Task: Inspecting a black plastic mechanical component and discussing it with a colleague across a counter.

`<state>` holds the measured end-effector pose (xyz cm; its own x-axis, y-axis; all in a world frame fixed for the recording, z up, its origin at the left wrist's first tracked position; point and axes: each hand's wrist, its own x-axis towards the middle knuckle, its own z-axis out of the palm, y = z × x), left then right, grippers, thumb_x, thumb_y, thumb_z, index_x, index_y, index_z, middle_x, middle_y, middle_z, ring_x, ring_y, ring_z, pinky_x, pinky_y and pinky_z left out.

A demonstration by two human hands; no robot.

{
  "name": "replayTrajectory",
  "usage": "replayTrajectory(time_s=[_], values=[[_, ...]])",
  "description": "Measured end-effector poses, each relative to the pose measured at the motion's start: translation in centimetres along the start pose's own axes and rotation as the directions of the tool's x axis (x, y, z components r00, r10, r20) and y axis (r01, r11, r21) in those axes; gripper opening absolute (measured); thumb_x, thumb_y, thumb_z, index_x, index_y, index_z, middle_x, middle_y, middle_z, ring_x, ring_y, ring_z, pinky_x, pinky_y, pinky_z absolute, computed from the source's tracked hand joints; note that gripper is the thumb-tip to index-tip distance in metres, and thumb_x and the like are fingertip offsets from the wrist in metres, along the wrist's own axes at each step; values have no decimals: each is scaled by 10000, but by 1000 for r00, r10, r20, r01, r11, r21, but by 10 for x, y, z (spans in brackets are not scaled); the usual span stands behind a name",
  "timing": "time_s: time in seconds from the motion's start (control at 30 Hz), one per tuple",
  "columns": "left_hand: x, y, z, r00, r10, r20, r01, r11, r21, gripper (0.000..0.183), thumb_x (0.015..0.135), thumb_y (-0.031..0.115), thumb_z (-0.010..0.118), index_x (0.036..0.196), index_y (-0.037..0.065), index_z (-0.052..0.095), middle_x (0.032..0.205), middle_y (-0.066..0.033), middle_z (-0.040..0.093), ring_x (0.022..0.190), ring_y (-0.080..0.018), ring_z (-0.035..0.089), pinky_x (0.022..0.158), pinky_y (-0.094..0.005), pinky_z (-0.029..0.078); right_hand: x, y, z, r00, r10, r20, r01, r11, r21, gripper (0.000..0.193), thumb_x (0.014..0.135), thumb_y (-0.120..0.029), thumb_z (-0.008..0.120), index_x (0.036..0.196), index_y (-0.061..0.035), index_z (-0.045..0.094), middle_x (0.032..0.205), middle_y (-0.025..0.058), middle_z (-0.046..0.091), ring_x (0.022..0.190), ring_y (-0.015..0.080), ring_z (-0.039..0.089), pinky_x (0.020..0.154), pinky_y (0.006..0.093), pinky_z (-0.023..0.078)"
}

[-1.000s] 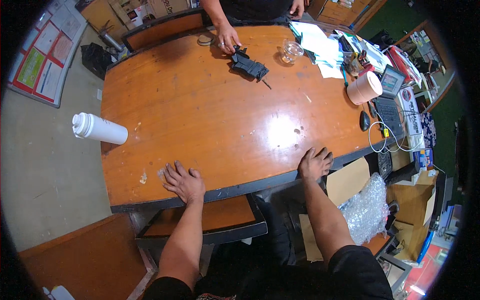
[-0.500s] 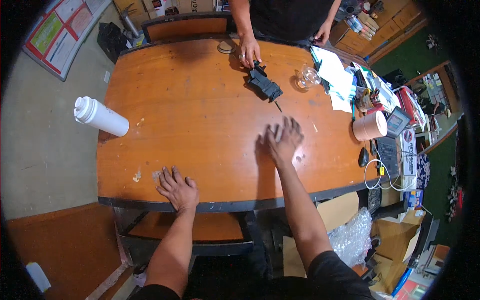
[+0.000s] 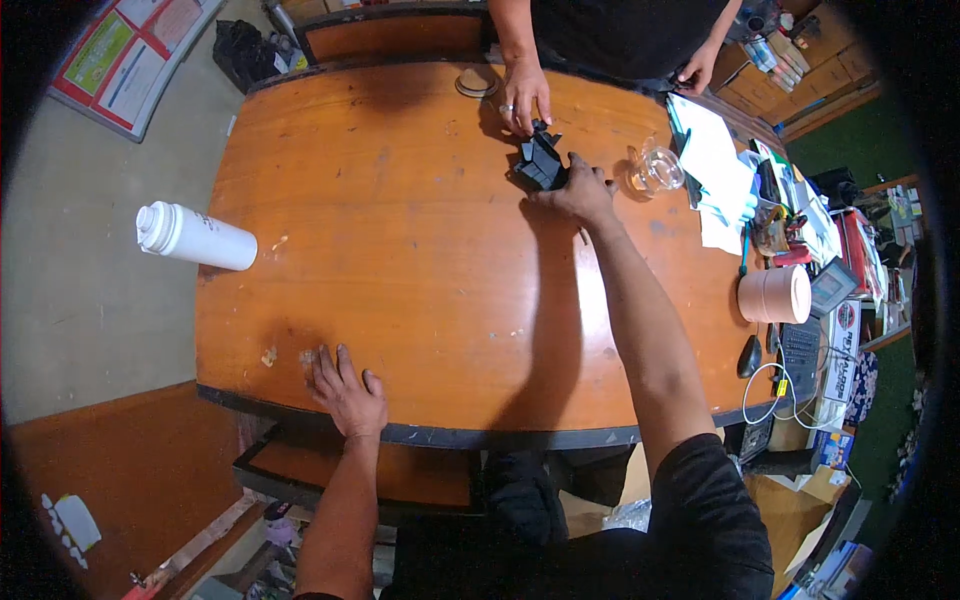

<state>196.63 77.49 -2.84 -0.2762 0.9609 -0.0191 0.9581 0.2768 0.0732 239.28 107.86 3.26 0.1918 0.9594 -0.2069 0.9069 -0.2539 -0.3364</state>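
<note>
Since half a second ago your right hand (image 3: 583, 192) has travelled from mid-desk to the far side, and its fingers now curl onto the near edge of the black device (image 3: 541, 163). Whether they have closed fully around it I cannot tell. The device lies on the desk (image 3: 420, 260) near the far edge, and a co-worker's hand (image 3: 523, 95) touches its other end (so it is steadied from both sides).

Your left hand (image 3: 345, 393) stays flat at the near edge, fingers spread and holding nothing, likely bracing you as you lean across.

The desk is worn orange wood with a dark rim. A white spray can (image 3: 196, 236) lies on its side at the left edge, a clear glass jar (image 3: 655, 170) sits just right of the device, and papers (image 3: 715, 165) and a pink cup (image 3: 773, 294) crowd the right. A chair (image 3: 395, 30) stands at the far side, and a poster (image 3: 125, 55) lies on the grey floor.
</note>
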Motion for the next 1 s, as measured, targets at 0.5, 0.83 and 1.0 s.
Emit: replayTrajectory(time_s=[0.5, 0.83, 1.0], values=[[69, 268, -23, 801, 594, -76, -555, 689, -466, 323, 1038, 166, 585, 1302, 29, 712, 1148, -219, 754, 1110, -388, 693, 942, -515, 567, -20, 11, -41, 980, -162, 111, 164, 986, -7, 687, 775, -603, 814, 1151, -29, 805, 1120, 241, 795, 1103, 385, 765, 954, 487, 602], [122, 375, 48, 763, 638, 99, -529, 705, -472, 346, 915, 349, 698, 886, 30, 830, 988, -221, 803, 966, -408, 776, 896, -502, 614, -123, 47, -87, 994, -94, -58, 91, 994, -60, 689, 764, -535, 881, 1206, -26, 742, 1173, 270, 725, 1142, 437, 688, 1006, 528, 541], [127, 391, 26, 687, 726, -30, -662, 607, -439, 230, 970, 267, 655, 956, 118, 830, 1022, -158, 803, 1039, -348, 774, 904, -482, 608, -220, 71, -77, 983, 73, -168, -67, 997, 42, 802, 684, -370, 990, 1316, -1, 662, 1204, 226, 634, 1142, 430, 638, 989, 523, 542]])
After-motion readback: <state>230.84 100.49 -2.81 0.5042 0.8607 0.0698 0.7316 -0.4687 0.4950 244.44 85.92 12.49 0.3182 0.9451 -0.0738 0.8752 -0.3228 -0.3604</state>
